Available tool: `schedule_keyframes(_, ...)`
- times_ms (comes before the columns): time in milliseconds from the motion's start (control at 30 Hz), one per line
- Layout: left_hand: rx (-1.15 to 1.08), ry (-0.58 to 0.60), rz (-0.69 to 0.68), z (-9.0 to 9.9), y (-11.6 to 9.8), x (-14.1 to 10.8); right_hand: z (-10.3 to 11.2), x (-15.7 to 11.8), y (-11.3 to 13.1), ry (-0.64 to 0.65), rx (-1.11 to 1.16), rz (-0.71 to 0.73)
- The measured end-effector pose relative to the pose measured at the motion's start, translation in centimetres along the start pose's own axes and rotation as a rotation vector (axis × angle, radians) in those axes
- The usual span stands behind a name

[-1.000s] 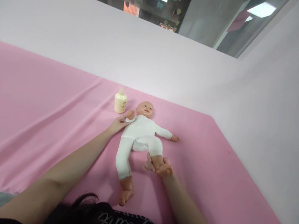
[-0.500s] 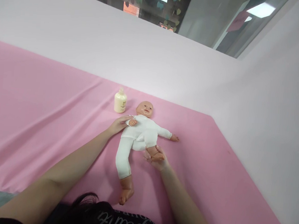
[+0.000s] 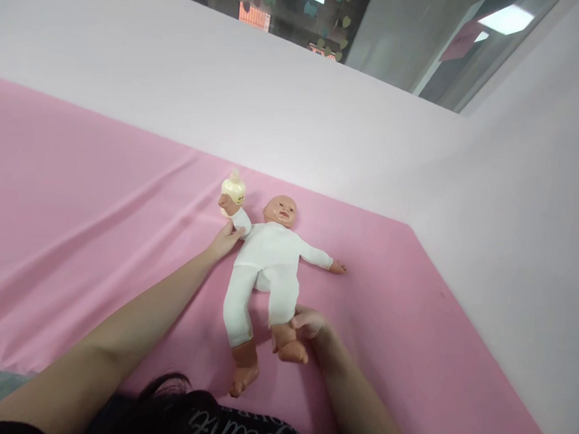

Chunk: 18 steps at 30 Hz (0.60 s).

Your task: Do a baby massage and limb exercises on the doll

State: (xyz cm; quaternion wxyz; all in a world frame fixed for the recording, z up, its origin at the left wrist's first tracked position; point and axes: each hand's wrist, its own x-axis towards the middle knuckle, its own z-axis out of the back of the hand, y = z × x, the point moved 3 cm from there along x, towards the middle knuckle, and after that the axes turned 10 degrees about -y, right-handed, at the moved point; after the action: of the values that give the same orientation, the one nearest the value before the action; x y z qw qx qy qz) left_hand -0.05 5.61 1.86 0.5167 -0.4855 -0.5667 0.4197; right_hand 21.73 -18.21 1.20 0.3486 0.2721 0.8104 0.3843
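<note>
A baby doll [image 3: 271, 248] in a white suit lies on its back on the pink cloth, its head toward the wall. My left hand [image 3: 226, 241] is closed on the doll's arm at the left, which is bent up, its small fist in front of the bottle. Lower down, my right hand [image 3: 307, 323] grips the doll's leg on the right just above the foot. The other leg and the other arm lie stretched out on the cloth.
A pale yellow pump bottle [image 3: 234, 189] stands on the pink cloth [image 3: 120, 197] left of the doll's head, partly hidden by its fist. Behind the cloth rises a white wall [image 3: 277, 116] with a window above.
The doll's left-side arm has swung from its chest outward to the bottle, with my left hand on it. My right hand has drawn the bent leg down, straighter, toward me.
</note>
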Motion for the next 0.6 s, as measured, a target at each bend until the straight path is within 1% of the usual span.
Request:
schedule_keyframes(100, -0.007, -0.015, -0.021, 0.0, -0.3, 0.0, -0.7, -0.4, 0.1, 0.092, -0.071, -0.029)
schedule_keyframes(267, 0.019, -0.009, -0.022, 0.1, -0.4, -0.1, -0.9, -0.4, -0.1, 0.176, -0.072, -0.041)
schedule_keyframes(467, 0.064, -0.030, -0.081, 0.2, -0.4, -0.2, -0.3, -0.6, -0.9, 0.207, -0.044, -0.084)
schedule_keyframes(600, 0.092, -0.045, -0.108, 0.3, -0.5, -0.3, -0.5, -0.5, -1.1, 0.361, -0.001, -0.081)
